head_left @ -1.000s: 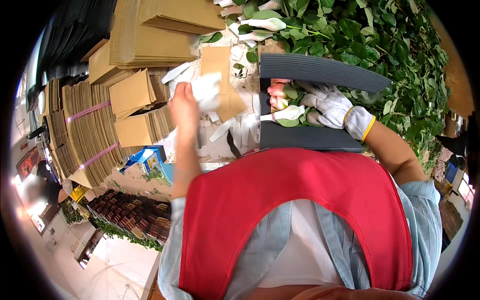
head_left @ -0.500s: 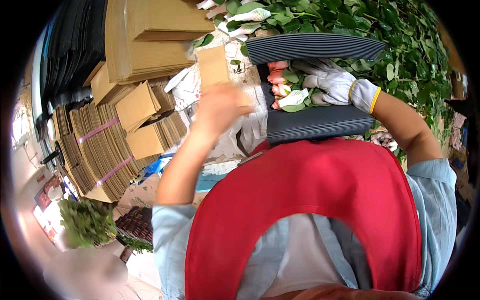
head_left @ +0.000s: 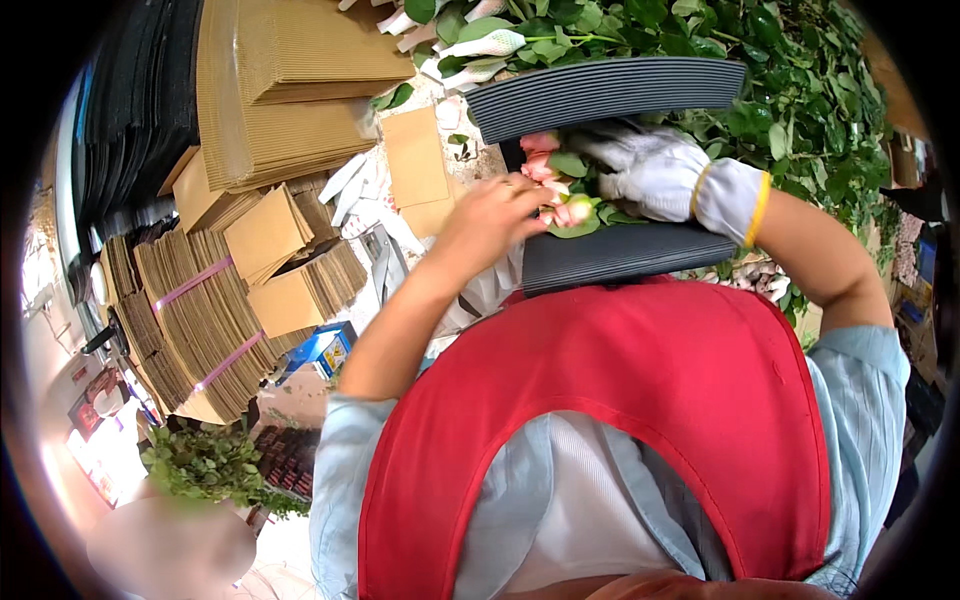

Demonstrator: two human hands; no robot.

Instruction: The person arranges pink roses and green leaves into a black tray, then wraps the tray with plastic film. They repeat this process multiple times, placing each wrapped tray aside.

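Observation:
Pink roses (head_left: 541, 166) with green leaves lie in a row inside a folded black corrugated sheet, between its far flap (head_left: 610, 92) and near flap (head_left: 625, 256). My bare left hand (head_left: 490, 222) reaches in from the left, its fingers bent around a rose head at the near end of the row. A pale pink-green rose (head_left: 574, 211) shows just beyond its fingertips, with no net on it. On the leaves and stems to the right rests my right hand (head_left: 655, 178), in a white glove with a yellow cuff edge; its fingers are stretched out and slightly blurred.
Leafy rose stems (head_left: 800, 110) pile up at the far right. Net-sleeved roses (head_left: 490, 45) lie beyond the black sheet. Tan cardboard pieces (head_left: 415, 158), white net sleeves (head_left: 360, 195), bundled cardboard stacks (head_left: 200, 290) and black sheets (head_left: 140, 110) fill the left.
My left hand has moved right, from above the cardboard piece onto the roses. A white net on the nearest rose no longer shows. My right hand stays on the leaves, shifted slightly left.

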